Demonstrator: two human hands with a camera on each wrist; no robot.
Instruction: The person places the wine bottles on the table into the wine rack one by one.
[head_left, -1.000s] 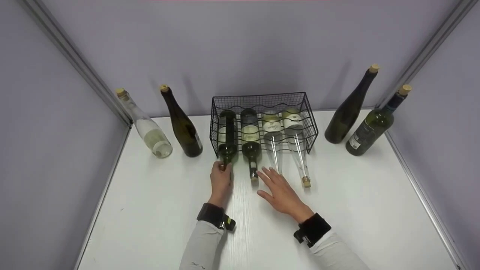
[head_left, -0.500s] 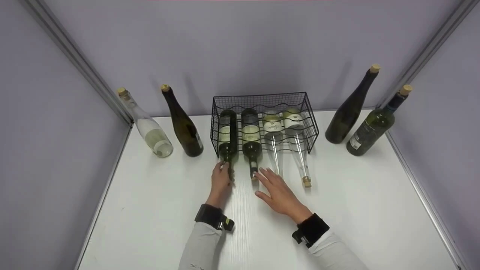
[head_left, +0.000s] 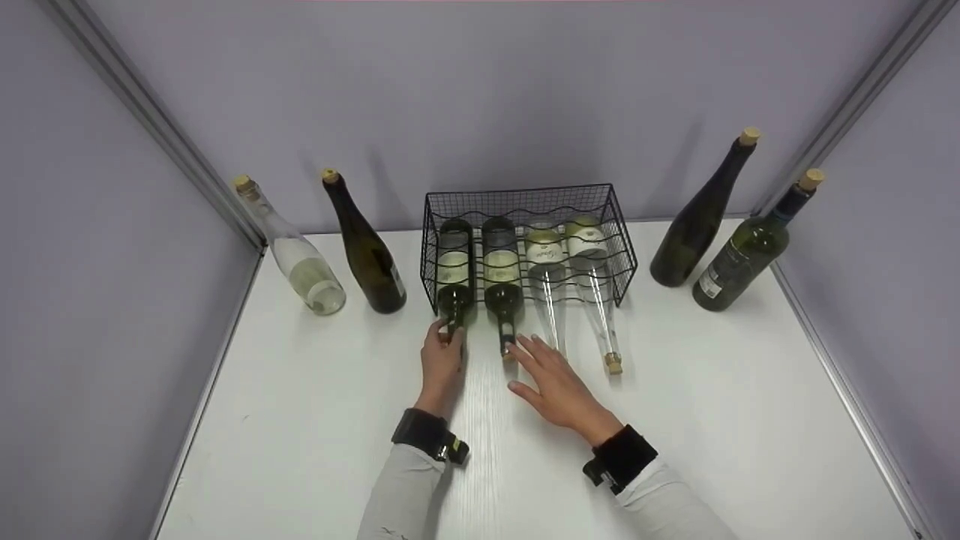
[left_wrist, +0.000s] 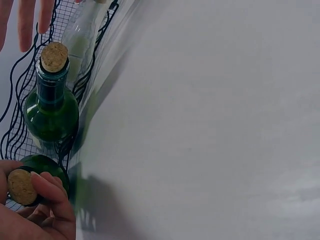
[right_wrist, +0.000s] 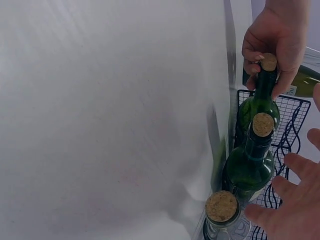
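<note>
My left hand [head_left: 441, 360] grips the neck of the leftmost green wine bottle [head_left: 454, 296], which lies in a black wire bottle rack [head_left: 517, 190]. Its pale label faces up. In the left wrist view, thumb and fingers close around the neck just behind its cork [left_wrist: 22, 186]. My right hand [head_left: 559, 390] hovers with fingers spread near the neck end of the second green wine bottle [head_left: 502, 296]; whether a fingertip touches it I cannot tell. Two clear bottles, one [head_left: 546, 274] beside the other [head_left: 591, 262], lie to the right in the rack, necks toward me.
Left of the rack stand a clear corked bottle [head_left: 304, 274] and a dark brown one [head_left: 371, 270]. On the right stand a tall dark bottle [head_left: 694, 232] and a green bottle with a dark label [head_left: 739, 262]. Panel walls enclose the white table [head_left: 300, 420].
The leftmost bottle has turned about its length in my left hand, bringing its label from the left side to the top. My right hand has shifted slightly left.
</note>
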